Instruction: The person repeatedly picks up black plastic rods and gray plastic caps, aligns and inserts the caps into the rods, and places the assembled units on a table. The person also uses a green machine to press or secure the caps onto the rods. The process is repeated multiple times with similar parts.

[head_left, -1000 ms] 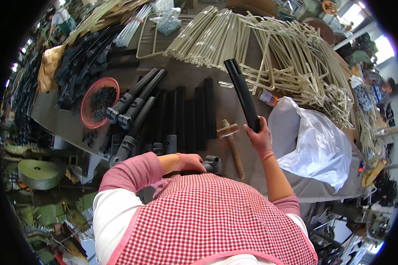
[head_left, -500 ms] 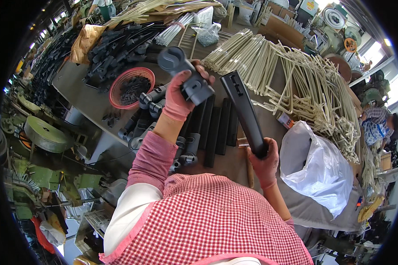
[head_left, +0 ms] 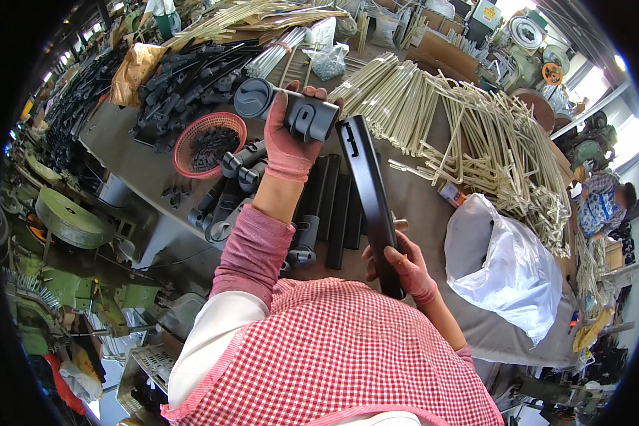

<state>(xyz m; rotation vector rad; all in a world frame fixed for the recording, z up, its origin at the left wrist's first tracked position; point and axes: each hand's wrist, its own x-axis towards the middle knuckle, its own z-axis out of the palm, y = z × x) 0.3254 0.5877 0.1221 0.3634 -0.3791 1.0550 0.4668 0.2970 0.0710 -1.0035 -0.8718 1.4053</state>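
My left hand [head_left: 289, 140], in a pink fingerless glove, is closed around a dark grey plastic fitting [head_left: 312, 117] with a round capped end and an oval raised loop. In my right hand [head_left: 405, 266], also gloved, is a long black flat tube [head_left: 370, 192], tilted, with a slotted cutout near its upper end. The tube's upper end is close to the open end of the fitting; a small gap shows between them. Below my hands several more black tubes [head_left: 339, 220] lie side by side on the table, next to grey fittings [head_left: 305, 238] partly hidden by my left arm.
A pink basket [head_left: 180, 145] of small black parts stands at the left. Black assembled pieces [head_left: 192, 82] heap behind it. Bundles of pale rods [head_left: 394, 96] spread over the back right. A white sack [head_left: 518, 284] lies at the right; a person [head_left: 603, 206] is beyond.
The fitting has turned so its open end faces right, toward the tube. The tube has come left and lower, and my right hand now grips it along its side.
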